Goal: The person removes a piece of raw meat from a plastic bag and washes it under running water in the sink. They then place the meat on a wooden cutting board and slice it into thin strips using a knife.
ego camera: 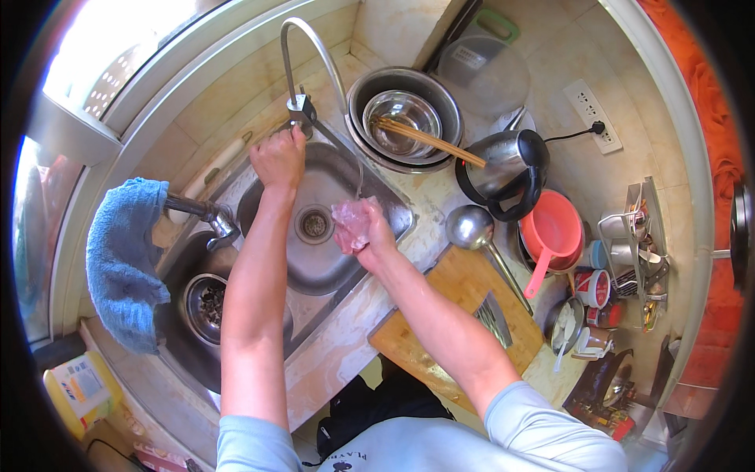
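My left hand is closed around the lower part of a gooseneck faucet, just below its square body; its fingers hide what they grip there. In my right hand lies a wet pink piece of raw meat, held over the steel sink basin. A thin stream of water falls from the faucet's spout towards the meat. The drain strainer shows between my forearms.
A second basin holds a steel bowl of dark pieces. A blue towel drapes the other faucet. Nested bowls with chopsticks, an electric kettle, a ladle, a pink dipper and a knife on a cutting board stand right.
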{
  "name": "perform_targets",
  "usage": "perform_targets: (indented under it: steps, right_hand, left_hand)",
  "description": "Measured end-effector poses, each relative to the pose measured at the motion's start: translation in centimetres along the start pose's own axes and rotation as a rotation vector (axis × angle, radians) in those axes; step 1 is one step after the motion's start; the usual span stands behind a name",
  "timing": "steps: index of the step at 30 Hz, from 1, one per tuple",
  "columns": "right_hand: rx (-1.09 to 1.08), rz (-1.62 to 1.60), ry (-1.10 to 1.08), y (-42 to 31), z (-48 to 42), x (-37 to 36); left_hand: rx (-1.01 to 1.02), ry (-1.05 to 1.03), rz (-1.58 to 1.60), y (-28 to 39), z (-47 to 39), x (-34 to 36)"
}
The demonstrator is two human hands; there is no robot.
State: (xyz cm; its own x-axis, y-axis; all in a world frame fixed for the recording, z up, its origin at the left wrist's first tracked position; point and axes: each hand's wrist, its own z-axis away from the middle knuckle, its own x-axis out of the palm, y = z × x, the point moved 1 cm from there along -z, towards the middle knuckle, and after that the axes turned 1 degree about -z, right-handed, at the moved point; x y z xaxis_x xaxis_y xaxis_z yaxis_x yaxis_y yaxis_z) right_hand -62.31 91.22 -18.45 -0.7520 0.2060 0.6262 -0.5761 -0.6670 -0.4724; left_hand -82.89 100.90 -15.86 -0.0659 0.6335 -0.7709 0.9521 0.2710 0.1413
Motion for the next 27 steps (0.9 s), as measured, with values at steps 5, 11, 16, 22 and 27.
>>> perform_targets:
  steps: [5,11,16,22,27]
  right_hand:
    - [0.045,-0.08,-0.1,-0.8,0.6,1.2]
    - [0.028,0.11,-0.148,-0.3,-0.3,1.6]
    - [-0.118,0.217,-0.007,-1.0,0.9,4.8]
    - [-0.421,0.421,-0.016,-1.8,3.9,10.4]
    - [-0.121,1.022,0.236,0.5,-2.9,5.1]
  left_hand:
    - [-0.459,-0.218,0.442,1.7,1.7,-1.4]
    - [-0.865,-0.464,1.526,6.3,10.9,-6.5]
    - [-0.652,-0.199,1.283,7.8,10.6,-9.4]
    - [-0.749,-0.021,1.301,6.6,7.3,-12.6]
    - [-1.085,-0.898,1.21,0.6,12.7,-3.4]
